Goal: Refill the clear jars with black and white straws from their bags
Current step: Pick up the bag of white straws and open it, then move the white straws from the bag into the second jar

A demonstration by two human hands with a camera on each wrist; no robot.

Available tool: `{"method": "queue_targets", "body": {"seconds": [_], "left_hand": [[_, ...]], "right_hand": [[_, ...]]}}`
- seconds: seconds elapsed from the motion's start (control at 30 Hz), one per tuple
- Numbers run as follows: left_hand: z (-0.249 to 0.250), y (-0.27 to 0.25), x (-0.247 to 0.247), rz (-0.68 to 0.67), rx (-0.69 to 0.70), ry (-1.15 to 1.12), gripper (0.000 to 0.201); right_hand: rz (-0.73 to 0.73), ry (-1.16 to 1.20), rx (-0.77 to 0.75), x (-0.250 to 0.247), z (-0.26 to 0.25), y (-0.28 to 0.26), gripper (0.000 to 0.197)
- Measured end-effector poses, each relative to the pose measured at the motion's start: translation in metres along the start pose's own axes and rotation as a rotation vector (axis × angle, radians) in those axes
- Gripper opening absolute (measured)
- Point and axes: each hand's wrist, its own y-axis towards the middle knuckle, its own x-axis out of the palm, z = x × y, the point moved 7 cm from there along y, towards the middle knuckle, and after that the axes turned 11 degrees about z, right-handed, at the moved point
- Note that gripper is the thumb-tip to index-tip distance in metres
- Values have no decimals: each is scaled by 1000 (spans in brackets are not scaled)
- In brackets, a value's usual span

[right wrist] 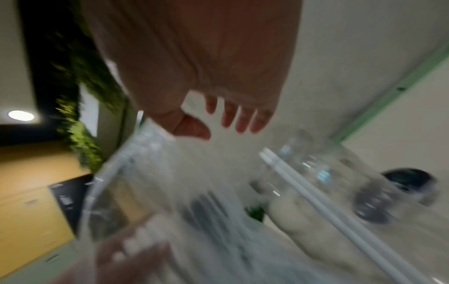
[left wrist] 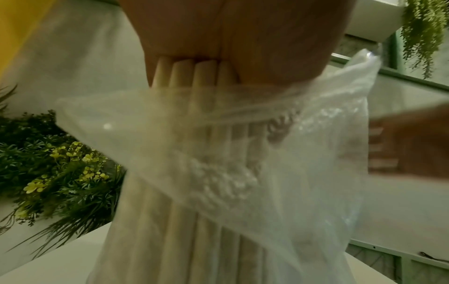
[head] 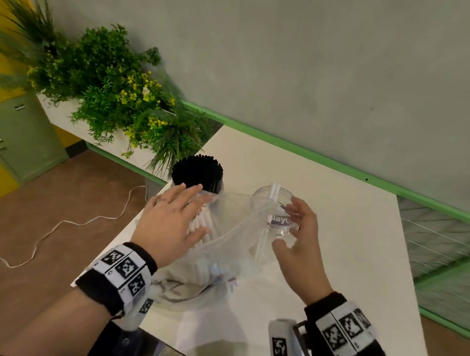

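left hand (head: pixel 169 223) fingers straight, pressed on white straws (head: pixel 201 225) in clear bag (head: pixel 232 233), right hand (head: pixel 297 238) loosely spread, empty, beside near-empty jar (head: pixel 279 206), black-straw jar (head: pixel 198 175) far left on worktop (head: pixel 349 241)

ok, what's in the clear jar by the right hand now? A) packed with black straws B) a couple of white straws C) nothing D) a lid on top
B: the clear jar beside the right hand holds just two white straws poking above its rim; the black straws fill the other jar.
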Motion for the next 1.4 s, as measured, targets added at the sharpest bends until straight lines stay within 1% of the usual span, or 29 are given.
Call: {"method": "queue_targets", "body": {"seconds": [0.03,0.07,0.1,0.13,0.17,0.2,0.27,0.33,0.4,0.47,0.53,0.57,0.63,0.67,0.73,0.77,0.83,0.9,0.97,1.03,1.07,1.13,1.2,1.27,1.33,1.4], "left_hand": [[1,1,0,5,5,-1,61],[2,1,0,5,9,2,61],[3,1,0,6,12,11,60],[6,1,1,3,14,20,61],[8,2,1,-3,14,28,63],[10,2,1,-14,10,33,66],[14,1,0,-17,6,35,68],[17,0,-1,-2,15,24,65],[16,-2,0,-4,4,23,63],[14,-3,1,-3,-6,18,64],[13,-5,0,-8,-6,4,66],[14,-6,-1,-12,-1,-13,68],[12,-7,-5,6,-19,-95,73],[9,-7,-9,26,-53,-174,76],[-2,-3,-14,42,-183,-344,79],[-8,-1,-16,35,-257,-406,76],[-21,3,-13,-11,-383,-443,63],[-29,5,-10,-49,-457,-451,55],[-32,7,-8,-38,-479,-503,49],[-29,8,-7,-27,-486,-563,30],[-28,9,-7,-23,-488,-594,25],[-27,9,-4,-15,-515,-668,19],[-25,7,-2,-45,-558,-756,20],[-23,6,4,-87,-583,-838,27],[-20,6,5,-106,-573,-882,30],[-19,6,6,-124,-567,-906,30]], "right_hand": [[111,20,-121,-10,-25,1,62],[184,1,-243,-13,-51,1,54],[198,-34,-354,-9,-74,0,43],[166,-84,-458,1,-95,-3,32],[103,-149,-540,14,-110,-6,22],[20,-238,-578,31,-117,-8,18],[-182,-478,-553,64,-107,-7,19],[-341,-712,-460,84,-84,-5,22],[-396,-836,-392,87,-64,-1,32],[-416,-893,-390,88,-52,3,48],[-457,-915,-398,92,-42,5,69],[-466,-901,-384,93,-38,7,77],[-466,-807,-334,96,-31,10,87],[-468,-742,-301,96,-28,10,90],[-489,-653,-255,97,-21,8,97],[-499,-647,-255,98,-19,5,101],[-489,-664,-277,98,-14,0,104],[-453,-668,-296,99,-11,-4,103],[-431,-668,-315,100,-9,-7,103],[-412,-671,-333,101,-6,-10,103],[-400,-672,-339,102,-4,-12,103],[-377,-683,-348,102,-1,-13,103],[-362,-698,-368,102,0,-13,104],[-355,-706,-392,103,0,-14,106],[-364,-715,-407,104,0,-15,109],[-367,-714,-414,105,1,-15,111]]}}
